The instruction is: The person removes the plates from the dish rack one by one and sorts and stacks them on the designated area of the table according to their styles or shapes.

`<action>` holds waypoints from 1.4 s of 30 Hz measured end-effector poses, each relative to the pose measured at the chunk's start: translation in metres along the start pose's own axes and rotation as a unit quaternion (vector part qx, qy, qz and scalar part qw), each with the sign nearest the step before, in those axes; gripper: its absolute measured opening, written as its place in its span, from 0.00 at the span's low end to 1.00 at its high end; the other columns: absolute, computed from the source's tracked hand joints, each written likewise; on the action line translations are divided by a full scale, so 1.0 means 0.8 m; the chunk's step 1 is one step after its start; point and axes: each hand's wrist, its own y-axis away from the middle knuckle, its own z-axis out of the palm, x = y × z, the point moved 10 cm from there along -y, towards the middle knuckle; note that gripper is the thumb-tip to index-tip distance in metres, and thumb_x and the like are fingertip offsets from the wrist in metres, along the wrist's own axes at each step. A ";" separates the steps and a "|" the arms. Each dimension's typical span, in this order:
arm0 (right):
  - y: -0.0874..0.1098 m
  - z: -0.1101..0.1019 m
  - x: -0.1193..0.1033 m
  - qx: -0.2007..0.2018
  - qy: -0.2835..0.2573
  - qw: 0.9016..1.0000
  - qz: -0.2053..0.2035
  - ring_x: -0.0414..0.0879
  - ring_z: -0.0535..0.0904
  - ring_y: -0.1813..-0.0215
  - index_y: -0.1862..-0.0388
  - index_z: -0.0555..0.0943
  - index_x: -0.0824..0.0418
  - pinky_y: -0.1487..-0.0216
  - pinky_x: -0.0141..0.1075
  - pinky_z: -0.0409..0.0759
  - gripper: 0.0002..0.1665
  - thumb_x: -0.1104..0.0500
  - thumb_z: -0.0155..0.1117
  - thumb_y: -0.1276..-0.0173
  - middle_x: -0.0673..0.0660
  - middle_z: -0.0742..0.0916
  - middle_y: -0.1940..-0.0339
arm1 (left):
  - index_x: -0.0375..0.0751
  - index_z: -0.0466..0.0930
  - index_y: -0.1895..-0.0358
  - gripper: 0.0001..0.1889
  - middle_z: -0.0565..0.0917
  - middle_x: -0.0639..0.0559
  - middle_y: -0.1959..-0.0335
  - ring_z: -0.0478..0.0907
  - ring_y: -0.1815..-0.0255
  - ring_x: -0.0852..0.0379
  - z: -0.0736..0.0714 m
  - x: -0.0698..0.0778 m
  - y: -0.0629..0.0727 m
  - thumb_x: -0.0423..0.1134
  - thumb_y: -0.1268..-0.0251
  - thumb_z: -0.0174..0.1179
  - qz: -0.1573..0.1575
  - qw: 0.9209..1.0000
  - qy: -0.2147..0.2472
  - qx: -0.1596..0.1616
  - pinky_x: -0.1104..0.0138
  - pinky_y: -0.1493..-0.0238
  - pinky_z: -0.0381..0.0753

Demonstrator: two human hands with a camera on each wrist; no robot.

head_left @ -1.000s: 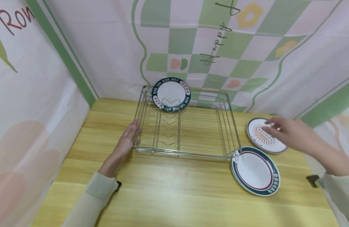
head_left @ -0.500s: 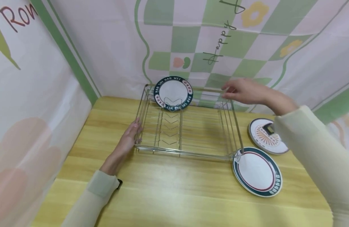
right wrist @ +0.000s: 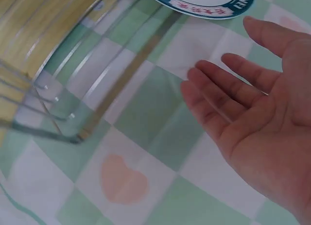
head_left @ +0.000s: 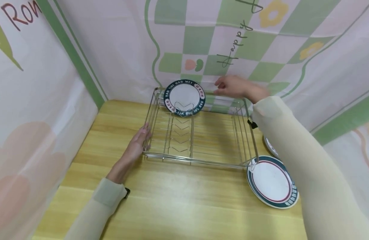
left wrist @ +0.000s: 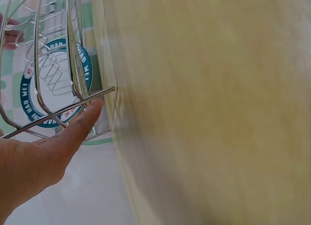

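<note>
A wire dish rack (head_left: pixel 214 161) stands on the table, and a round plate (head_left: pixel 184 97) with a dark green lettered rim leans upright at its back left. My left hand (head_left: pixel 136 141) rests against the rack's left side; in the left wrist view a straight finger (left wrist: pixel 87 120) touches the rack's metal rod. Over the rack's back rail, just right of the upright plate, my right hand (head_left: pixel 233 87) is in the air. The right wrist view shows its fingers (right wrist: pixel 214 103) spread and slightly bent, holding nothing, with the plate's rim close to the fingertips.
A larger green-rimmed plate (head_left: pixel 271 181) lies flat at the rack's front right corner, overlapping it in this view. Behind it another plate (head_left: pixel 269 146) is mostly hidden by the right sleeve. A patterned cloth (head_left: pixel 199 40) hangs right behind the wooden table (head_left: pixel 172 203).
My right hand has moved left from above the plates at the right to beside the upright plate. The left hand stays at the rack, and the plates have not moved.
</note>
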 end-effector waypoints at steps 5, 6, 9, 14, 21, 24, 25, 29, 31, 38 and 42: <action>-0.025 0.014 0.007 0.029 -0.041 0.999 0.017 0.69 0.74 0.28 0.25 0.68 0.76 0.24 0.61 0.72 0.35 0.53 0.60 0.19 0.77 0.78 0.29 | 0.49 0.38 0.11 0.32 0.47 0.41 0.12 0.53 0.14 0.37 -0.001 -0.003 0.001 0.54 0.09 0.25 -0.005 1.000 -0.004 0.002 0.35 0.22 0.64; -0.030 0.017 0.007 0.037 -0.046 0.998 0.019 0.69 0.74 0.28 0.25 0.68 0.76 0.23 0.60 0.72 0.35 0.54 0.60 0.19 0.77 0.78 0.29 | 0.49 0.38 0.11 0.32 0.46 0.40 0.12 0.53 0.14 0.37 -0.001 -0.003 0.002 0.54 0.09 0.25 -0.005 1.000 -0.003 0.001 0.35 0.22 0.63; -0.044 0.028 0.007 0.045 -0.073 0.996 0.024 0.69 0.73 0.28 0.24 0.66 0.77 0.23 0.59 0.71 0.34 0.56 0.60 0.18 0.77 0.77 0.29 | 0.51 0.38 0.11 0.32 0.46 0.40 0.12 0.53 0.14 0.37 0.000 -0.002 0.001 0.54 0.09 0.25 -0.001 1.000 0.000 -0.001 0.35 0.22 0.63; -0.064 0.049 -0.005 0.058 -0.106 0.992 0.023 0.63 0.80 0.38 0.30 0.72 0.74 0.32 0.53 0.80 0.28 0.59 0.63 0.20 0.72 0.82 0.38 | 0.52 0.40 0.11 0.31 0.47 0.41 0.12 0.53 0.14 0.37 0.002 0.000 0.000 0.55 0.10 0.26 -0.001 1.000 0.001 0.000 0.36 0.22 0.64; -0.072 0.060 -0.006 0.120 -0.104 0.987 0.029 0.54 0.77 0.60 0.50 0.78 0.70 0.57 0.46 0.80 0.14 0.59 0.64 0.21 0.63 0.81 0.58 | 0.53 0.39 0.11 0.31 0.46 0.40 0.12 0.53 0.14 0.37 0.003 -0.001 -0.002 0.54 0.09 0.26 -0.004 1.000 0.002 -0.001 0.36 0.21 0.63; -0.075 0.069 -0.009 0.114 -0.092 0.989 0.023 0.57 0.77 0.58 0.51 0.77 0.69 0.54 0.50 0.81 0.14 0.57 0.63 0.20 0.64 0.82 0.58 | 0.52 0.39 0.11 0.31 0.47 0.41 0.12 0.53 0.14 0.37 0.002 -0.001 -0.001 0.54 0.09 0.26 -0.004 1.000 0.000 0.002 0.36 0.21 0.63; -0.076 0.073 -0.011 0.108 -0.089 0.990 0.018 0.58 0.78 0.56 0.51 0.77 0.70 0.53 0.51 0.82 0.14 0.57 0.62 0.19 0.65 0.82 0.57 | 0.52 0.39 0.11 0.31 0.47 0.41 0.12 0.53 0.14 0.37 0.002 0.000 -0.001 0.54 0.09 0.26 -0.003 1.000 -0.001 0.003 0.36 0.21 0.63; -0.078 0.084 -0.018 0.095 -0.091 0.991 0.010 0.61 0.81 0.52 0.47 0.80 0.71 0.50 0.54 0.85 0.16 0.56 0.60 0.17 0.68 0.83 0.53 | 0.51 0.39 0.11 0.32 0.46 0.40 0.12 0.53 0.14 0.36 0.002 0.000 -0.001 0.54 0.09 0.26 0.001 1.000 -0.002 0.001 0.35 0.22 0.63; -0.078 0.086 -0.020 0.101 -0.091 0.991 0.006 0.61 0.81 0.54 0.51 0.80 0.71 0.51 0.53 0.85 0.15 0.57 0.60 0.17 0.68 0.84 0.54 | 0.52 0.39 0.11 0.32 0.46 0.39 0.12 0.53 0.14 0.36 0.002 0.000 -0.001 0.55 0.10 0.26 0.001 1.000 -0.002 -0.001 0.35 0.22 0.63; -0.077 0.082 -0.028 0.132 -0.082 0.988 -0.016 0.60 0.80 0.58 0.58 0.82 0.72 0.54 0.53 0.85 0.14 0.60 0.60 0.18 0.67 0.84 0.60 | 0.53 0.39 0.11 0.32 0.46 0.39 0.12 0.53 0.14 0.37 0.000 -0.002 -0.001 0.56 0.10 0.26 0.003 1.000 -0.004 0.001 0.35 0.22 0.63; -0.078 0.080 -0.028 0.139 -0.069 0.988 -0.011 0.60 0.79 0.57 0.58 0.83 0.72 0.52 0.53 0.84 0.15 0.59 0.60 0.17 0.67 0.84 0.60 | 0.53 0.39 0.11 0.32 0.47 0.40 0.12 0.53 0.14 0.37 0.000 -0.002 -0.002 0.56 0.10 0.26 0.001 1.000 0.001 0.000 0.35 0.21 0.62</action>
